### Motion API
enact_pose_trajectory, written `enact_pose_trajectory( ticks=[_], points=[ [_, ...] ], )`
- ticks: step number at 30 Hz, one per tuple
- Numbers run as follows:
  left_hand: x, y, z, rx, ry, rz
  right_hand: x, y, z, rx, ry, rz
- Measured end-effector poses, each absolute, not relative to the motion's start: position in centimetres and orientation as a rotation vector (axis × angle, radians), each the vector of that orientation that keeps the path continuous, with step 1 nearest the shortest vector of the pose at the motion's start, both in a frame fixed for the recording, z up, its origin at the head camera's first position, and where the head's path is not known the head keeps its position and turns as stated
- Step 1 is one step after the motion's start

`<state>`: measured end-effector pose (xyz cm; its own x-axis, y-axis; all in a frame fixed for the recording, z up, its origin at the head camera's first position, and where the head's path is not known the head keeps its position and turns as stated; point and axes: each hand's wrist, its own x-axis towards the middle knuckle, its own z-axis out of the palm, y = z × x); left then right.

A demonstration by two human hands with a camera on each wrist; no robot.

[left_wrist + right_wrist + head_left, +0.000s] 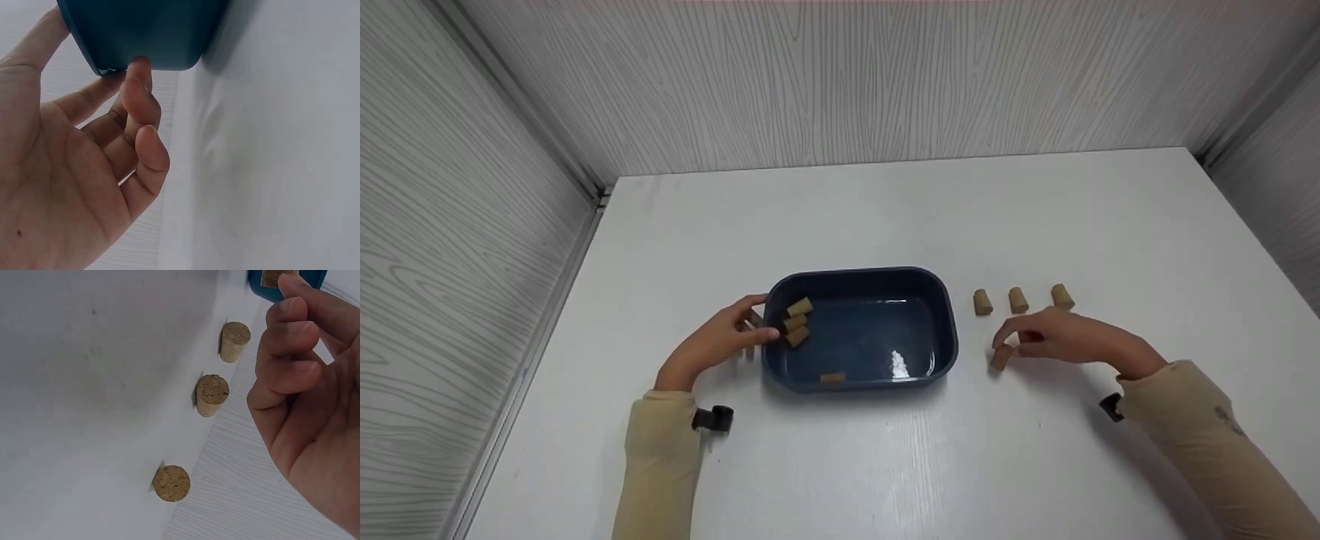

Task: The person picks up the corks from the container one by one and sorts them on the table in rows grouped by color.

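A dark blue rectangular tray (862,337) stands on the table, with several corks (799,307) inside, most along its left end. My left hand (718,339) grips the tray's left rim, thumb on top and fingers at the outer wall. In the left wrist view the lower fingers (151,149) curl loosely beside the blue wall. To the right of the tray, my right hand (1057,335) pinches a cork (1001,358) between thumb and fingertips, low over the table. The right wrist view shows part of this cork (277,278) at the fingertips.
Three corks, left (982,302), middle (1018,300) and right (1062,296), lie in a row on the white table (840,465) just beyond the right hand. Pale wood-grain panels (840,82) wall off the back and sides.
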<state>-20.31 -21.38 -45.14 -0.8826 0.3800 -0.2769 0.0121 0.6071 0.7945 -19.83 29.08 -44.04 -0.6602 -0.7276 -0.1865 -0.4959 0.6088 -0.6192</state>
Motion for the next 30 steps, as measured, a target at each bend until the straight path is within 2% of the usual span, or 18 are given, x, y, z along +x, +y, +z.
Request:
enact_pose_trajectory(
  ticks=[15,22,30],
  points=[
    [-20.7,-20.9,-45.3,0.329,2.393,1.199,-20.1,29.3,-45.2,-0.905,2.365,-0.694],
    [-20.8,-20.8,-45.3,0.32,2.388,1.222,-19.4,29.1,-44.9,-0.736,2.457,-0.618],
    [-20.8,-20.8,-45.3,0.288,2.395,1.194,-18.8,28.2,-44.9,-0.665,2.499,-0.542]
  ],
)
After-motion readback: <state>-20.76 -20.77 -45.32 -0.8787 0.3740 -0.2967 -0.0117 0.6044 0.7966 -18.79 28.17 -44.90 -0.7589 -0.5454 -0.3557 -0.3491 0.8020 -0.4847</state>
